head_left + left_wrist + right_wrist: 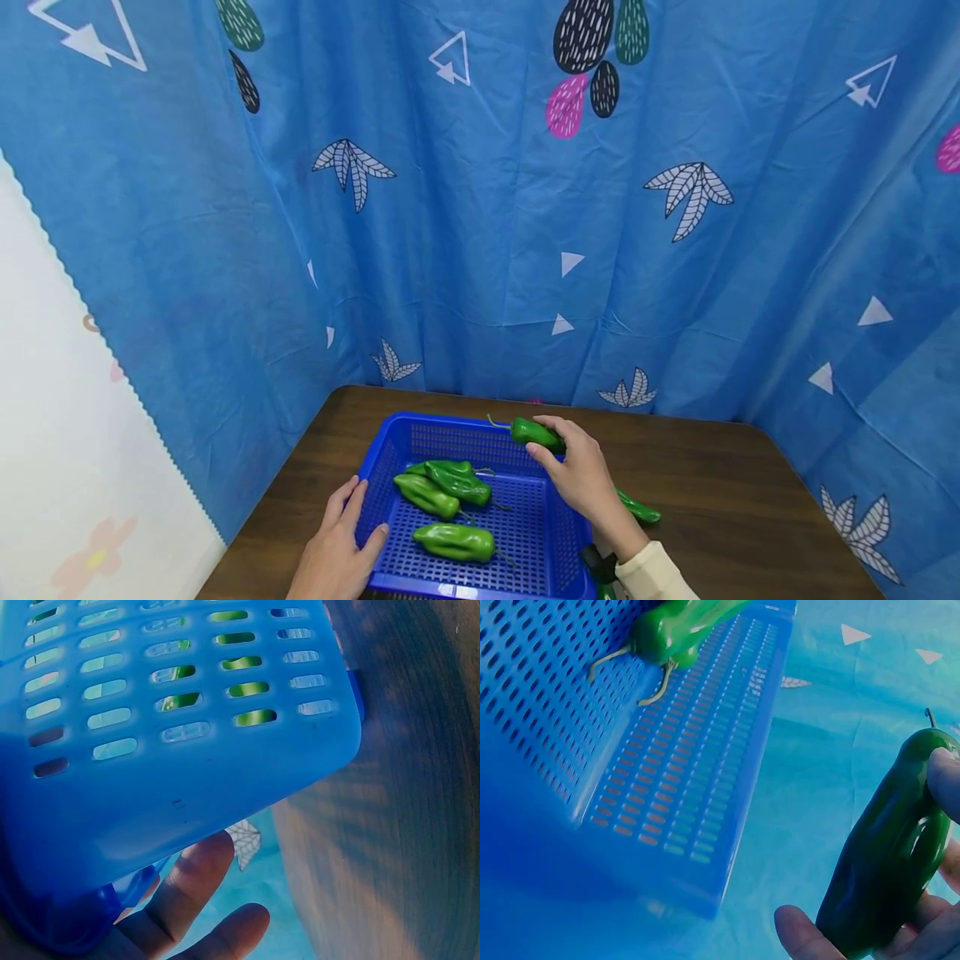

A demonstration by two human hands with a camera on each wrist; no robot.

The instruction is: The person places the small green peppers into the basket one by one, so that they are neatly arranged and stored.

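My right hand (581, 471) grips a dark green pepper (534, 434) over the far right corner of a blue plastic basket (480, 587). Its thin stem points left in the head view. Up close in the right wrist view, thumb and fingers curl round the glossy pepper (889, 847). On the left, my left hand (337, 546) rests at the basket's side, fingers and thumb on the rim. From the left wrist, fingertips (202, 870) show beside the slotted basket wall (187, 802). Inside the basket lie several green peppers, one lighter pepper (453, 542) nearest me.
The basket stands on a dark brown wooden table (697, 475). Right of it, partly behind my right forearm, another green pepper (639, 507) lies on the wood. A blue patterned curtain (495, 250) hangs behind the table, with a white cloth (67, 400) at the left.
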